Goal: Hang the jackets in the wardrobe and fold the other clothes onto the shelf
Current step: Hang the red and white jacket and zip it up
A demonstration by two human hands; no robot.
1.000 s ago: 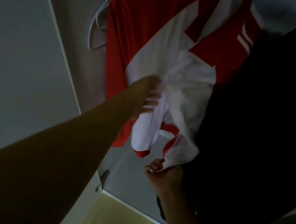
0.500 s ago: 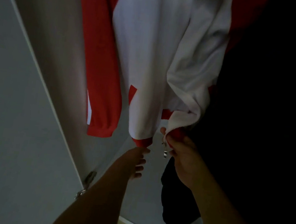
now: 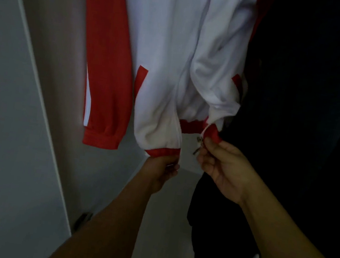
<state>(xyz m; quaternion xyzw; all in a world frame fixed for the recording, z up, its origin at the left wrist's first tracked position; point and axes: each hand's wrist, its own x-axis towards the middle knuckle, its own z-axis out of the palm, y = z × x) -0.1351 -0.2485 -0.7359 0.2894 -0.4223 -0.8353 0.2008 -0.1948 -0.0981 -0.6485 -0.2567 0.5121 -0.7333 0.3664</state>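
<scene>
A red and white jacket (image 3: 173,64) hangs inside a dim wardrobe, beside dark clothing (image 3: 298,102) on its right. The left hand (image 3: 162,172) pinches the jacket's red hem at the left front edge. The right hand (image 3: 222,168) pinches the right front hem corner by the zipper pull (image 3: 199,143).

We are in a home, looking into a dim wardrobe: a red and white jacket (image 3: 162,63) hangs beside dark garments (image 3: 308,103), pale inner panels (image 3: 47,37) close it in, and a plain white door (image 3: 2,128) with a small metal hinge (image 3: 82,218) stands at the left.
</scene>
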